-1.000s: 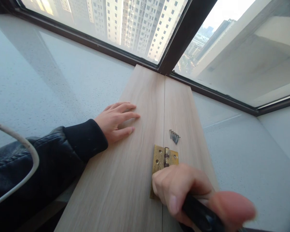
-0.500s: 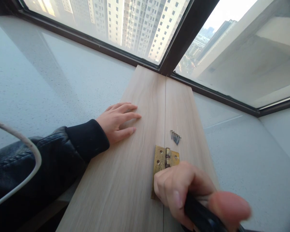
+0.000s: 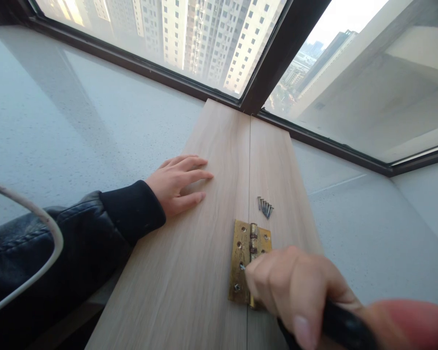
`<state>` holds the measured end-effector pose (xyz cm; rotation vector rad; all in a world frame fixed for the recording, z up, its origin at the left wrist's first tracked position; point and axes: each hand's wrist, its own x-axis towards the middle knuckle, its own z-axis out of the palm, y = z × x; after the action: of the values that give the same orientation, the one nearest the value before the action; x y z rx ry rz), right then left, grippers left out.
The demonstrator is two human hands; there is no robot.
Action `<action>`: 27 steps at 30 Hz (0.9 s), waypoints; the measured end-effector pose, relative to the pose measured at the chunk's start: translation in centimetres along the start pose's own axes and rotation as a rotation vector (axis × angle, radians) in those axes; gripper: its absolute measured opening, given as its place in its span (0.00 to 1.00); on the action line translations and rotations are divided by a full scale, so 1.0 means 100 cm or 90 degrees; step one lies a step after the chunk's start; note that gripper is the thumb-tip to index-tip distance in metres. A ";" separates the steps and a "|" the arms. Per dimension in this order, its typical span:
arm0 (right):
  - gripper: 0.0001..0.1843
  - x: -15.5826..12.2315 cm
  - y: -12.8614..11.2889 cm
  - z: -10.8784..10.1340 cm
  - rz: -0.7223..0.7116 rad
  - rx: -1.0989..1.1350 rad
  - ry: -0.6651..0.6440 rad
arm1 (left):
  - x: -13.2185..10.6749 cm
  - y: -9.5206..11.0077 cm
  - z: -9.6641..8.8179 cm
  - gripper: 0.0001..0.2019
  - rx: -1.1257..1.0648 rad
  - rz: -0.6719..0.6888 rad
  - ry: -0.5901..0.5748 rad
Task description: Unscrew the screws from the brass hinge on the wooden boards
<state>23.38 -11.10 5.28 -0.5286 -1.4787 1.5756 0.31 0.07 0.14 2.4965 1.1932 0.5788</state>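
A brass hinge (image 3: 236, 255) lies open across the seam of the pale wooden boards (image 3: 219, 141). My right hand (image 3: 299, 282) is closed around a black-handled tool (image 3: 345, 328), mostly hidden by the fingers and blurred. Its fingertips are over the hinge's right leaf, beside a small shiny metal point at one hole of the left leaf; whether that is a screw or the tool's tip I cannot tell. A screw head (image 3: 237, 287) shows in the lowest left hole. Several screws (image 3: 265, 207) lie just beyond the hinge. My left hand (image 3: 180, 182) rests flat on the left board, fingers spread.
A speckled white surface (image 3: 76, 121) extends left of the boards, another to the right. Dark window frames (image 3: 257, 87) border the far end, with tall buildings outside. A white cable (image 3: 53, 238) loops in front of my left sleeve.
My right hand has shifted right and toward me with the black-handled tool, uncovering more of the hinge, including its lower holes. My left hand and the loose screws have stayed still.
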 end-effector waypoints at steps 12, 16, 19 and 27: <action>0.16 -0.008 -0.012 0.001 0.094 -0.949 -0.045 | 0.000 0.000 -0.001 0.21 -0.001 0.005 -0.003; 0.13 -0.009 -0.011 0.005 0.094 -0.987 -0.067 | 0.000 0.000 0.000 0.21 0.000 0.006 -0.001; 0.12 -0.011 -0.011 0.005 0.068 -1.006 -0.075 | 0.000 0.000 -0.001 0.21 0.000 0.004 0.000; 0.10 -0.015 -0.013 0.001 0.025 -0.994 -0.110 | 0.000 0.001 -0.001 0.21 -0.002 0.002 0.003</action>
<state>24.45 -12.51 6.18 -1.2465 -2.6465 0.1598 0.35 0.02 0.24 2.4963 1.1884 0.5884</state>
